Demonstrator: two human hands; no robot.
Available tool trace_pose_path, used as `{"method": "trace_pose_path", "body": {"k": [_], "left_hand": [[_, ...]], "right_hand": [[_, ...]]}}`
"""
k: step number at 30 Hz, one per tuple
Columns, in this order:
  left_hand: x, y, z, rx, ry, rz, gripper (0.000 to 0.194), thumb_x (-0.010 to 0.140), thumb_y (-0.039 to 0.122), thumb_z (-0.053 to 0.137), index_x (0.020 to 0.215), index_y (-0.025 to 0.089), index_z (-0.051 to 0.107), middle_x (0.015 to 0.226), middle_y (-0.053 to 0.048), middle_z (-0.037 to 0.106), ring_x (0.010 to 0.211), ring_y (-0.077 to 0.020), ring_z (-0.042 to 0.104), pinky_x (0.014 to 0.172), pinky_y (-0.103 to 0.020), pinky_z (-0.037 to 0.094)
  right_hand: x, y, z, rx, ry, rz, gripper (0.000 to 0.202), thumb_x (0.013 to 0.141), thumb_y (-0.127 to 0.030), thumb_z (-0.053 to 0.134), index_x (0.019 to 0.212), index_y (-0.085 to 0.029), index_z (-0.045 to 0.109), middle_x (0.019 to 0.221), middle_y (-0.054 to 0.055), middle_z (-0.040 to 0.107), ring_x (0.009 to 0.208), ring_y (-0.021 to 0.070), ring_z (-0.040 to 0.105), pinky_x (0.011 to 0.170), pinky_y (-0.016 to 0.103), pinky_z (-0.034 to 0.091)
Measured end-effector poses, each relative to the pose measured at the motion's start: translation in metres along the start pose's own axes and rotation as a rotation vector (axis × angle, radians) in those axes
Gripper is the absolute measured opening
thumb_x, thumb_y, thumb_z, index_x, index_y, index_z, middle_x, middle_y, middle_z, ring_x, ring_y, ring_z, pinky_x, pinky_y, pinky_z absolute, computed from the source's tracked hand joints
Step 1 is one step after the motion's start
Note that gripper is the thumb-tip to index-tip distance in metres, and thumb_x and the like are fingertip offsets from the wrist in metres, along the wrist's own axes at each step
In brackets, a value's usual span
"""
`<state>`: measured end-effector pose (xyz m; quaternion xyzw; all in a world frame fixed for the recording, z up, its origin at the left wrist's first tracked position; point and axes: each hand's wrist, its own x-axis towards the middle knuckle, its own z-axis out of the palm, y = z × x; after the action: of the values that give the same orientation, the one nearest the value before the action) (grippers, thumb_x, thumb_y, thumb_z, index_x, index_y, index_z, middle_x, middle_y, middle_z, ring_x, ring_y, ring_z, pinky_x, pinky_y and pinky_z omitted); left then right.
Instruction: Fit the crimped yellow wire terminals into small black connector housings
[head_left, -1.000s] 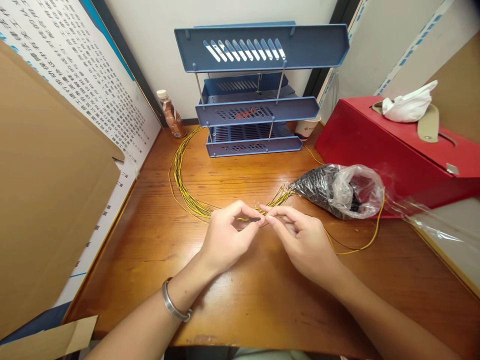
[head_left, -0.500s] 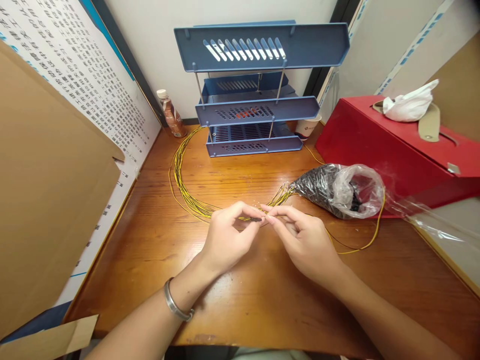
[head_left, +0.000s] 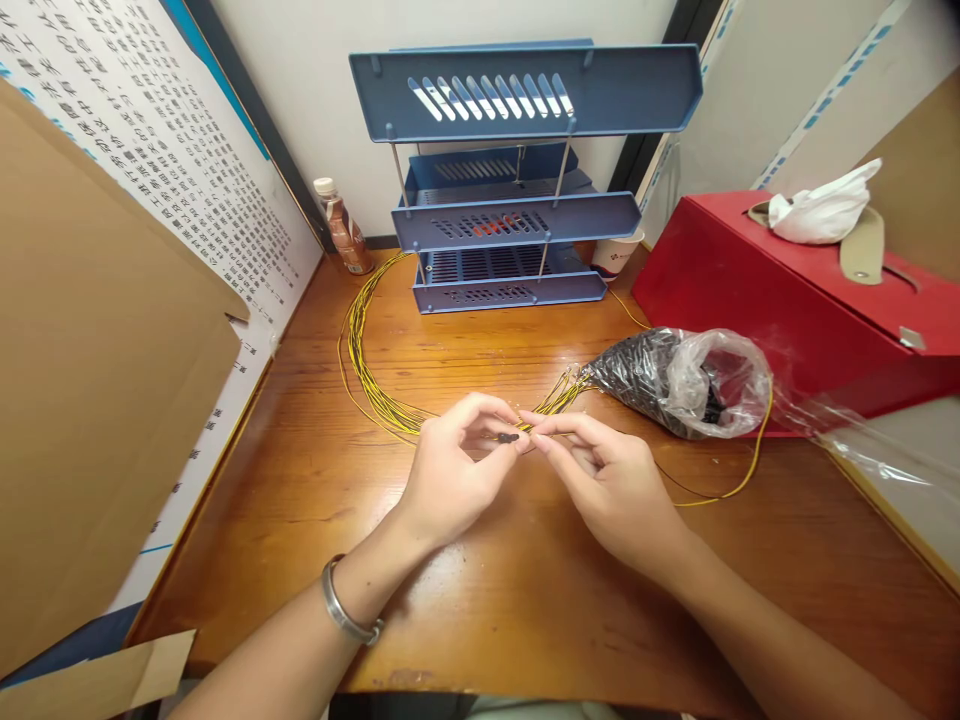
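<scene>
My left hand (head_left: 454, 465) is closed in a pinch on a small black connector (head_left: 508, 438), which shows between thumb and forefinger. Facing it, my right hand (head_left: 611, 480) has thumb and forefinger pressed together on a thin wire, mostly hidden by the fingers. The fingertips of both hands meet. A loose yellow-and-black wire (head_left: 720, 498) curves from the plastic bag to behind my right hand. Just beyond the fingers lies a bundle of yellow and black wires (head_left: 367, 380), looping to the left, its ends near the bag of small black pieces (head_left: 637, 375).
Blue tiered file tray (head_left: 510, 220) stands at the back, with a drink bottle (head_left: 345, 230) on its left and a paper cup (head_left: 616, 255) on its right. A red box (head_left: 787, 300) with a tissue sits at right. Cardboard (head_left: 105, 380) borders the left side.
My left fingers have shifted slightly, and more of the black connector shows between them. The right hand keeps its pinch in nearly the same place.
</scene>
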<state>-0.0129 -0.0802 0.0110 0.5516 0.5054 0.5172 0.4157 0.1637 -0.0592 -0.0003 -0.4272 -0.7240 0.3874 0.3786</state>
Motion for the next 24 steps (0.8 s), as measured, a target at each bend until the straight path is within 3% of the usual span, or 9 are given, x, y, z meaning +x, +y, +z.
{"method": "trace_pose_path", "body": {"k": [6,13,24], "left_hand": [[-0.0006,0.0011,-0.0015,-0.062,-0.063,0.029,0.011,0.087,0.015,0.071,0.096,0.018,0.065,0.099,-0.004,0.078,0.085,-0.0118,0.074,0.074,-0.019,0.058],[0.0004,0.0027,-0.0040,-0.028,-0.078,0.063,0.009,0.088,0.016,0.069,0.098,0.015,0.070,0.093,-0.005,0.076,0.081,-0.0116,0.071,0.073,-0.019,0.056],[-0.0004,-0.0021,-0.0025,-0.052,-0.084,0.038,0.009,0.091,0.018,0.068,0.095,0.015,0.075,0.094,-0.005,0.078,0.088,-0.0149,0.072,0.083,-0.025,0.056]], "right_hand": [[0.0005,-0.0023,-0.0008,0.016,-0.035,-0.011,0.012,0.099,-0.029,0.058,0.102,-0.025,0.069,0.107,0.002,0.079,0.087,0.0161,0.076,0.076,0.027,0.057],[0.0004,-0.0002,-0.0005,0.012,-0.055,-0.013,0.014,0.098,-0.029,0.058,0.102,-0.023,0.070,0.091,0.002,0.078,0.085,0.0186,0.076,0.070,0.027,0.056],[0.0018,0.0007,-0.0001,-0.014,-0.051,-0.044,0.013,0.100,-0.030,0.057,0.100,-0.023,0.068,0.088,0.000,0.076,0.071,0.0133,0.071,0.063,0.023,0.051]]}}
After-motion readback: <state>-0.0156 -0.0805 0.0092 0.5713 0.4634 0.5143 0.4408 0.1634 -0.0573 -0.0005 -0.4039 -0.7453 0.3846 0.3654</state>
